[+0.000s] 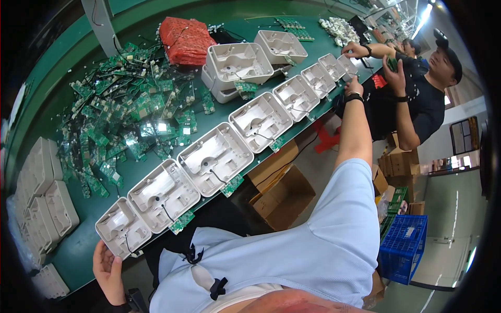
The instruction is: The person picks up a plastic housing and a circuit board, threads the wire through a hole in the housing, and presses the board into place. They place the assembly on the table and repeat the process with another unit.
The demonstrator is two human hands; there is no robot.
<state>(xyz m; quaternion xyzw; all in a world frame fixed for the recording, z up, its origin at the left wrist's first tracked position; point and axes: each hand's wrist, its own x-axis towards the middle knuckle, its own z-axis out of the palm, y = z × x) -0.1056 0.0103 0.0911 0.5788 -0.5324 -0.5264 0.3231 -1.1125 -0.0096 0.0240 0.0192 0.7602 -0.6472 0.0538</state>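
Observation:
A row of open white plastic housings (215, 158) runs along the table's near edge, end to end. Short black cables and small green circuit boards (182, 222) hang from several of them. My left hand (108, 271) grips the outer corner of the leftmost housing (123, 228), thumb on its rim and fingers at its side. Far to the right, my outstretched right hand (354, 88) has its fingers closed at the edge of a housing (346, 67) at the row's other end; its fingertips are small here. A co-worker's hand (356, 50) is beside that end.
Green boards with wires lie in a large heap (141, 104), by a red bubble-wrap bundle (183, 40). More housings are stacked behind the row (237, 62) and at far left (39, 203). Below are a cardboard box (286, 197) and a blue crate (403, 250). The co-worker (417, 99) stands at right.

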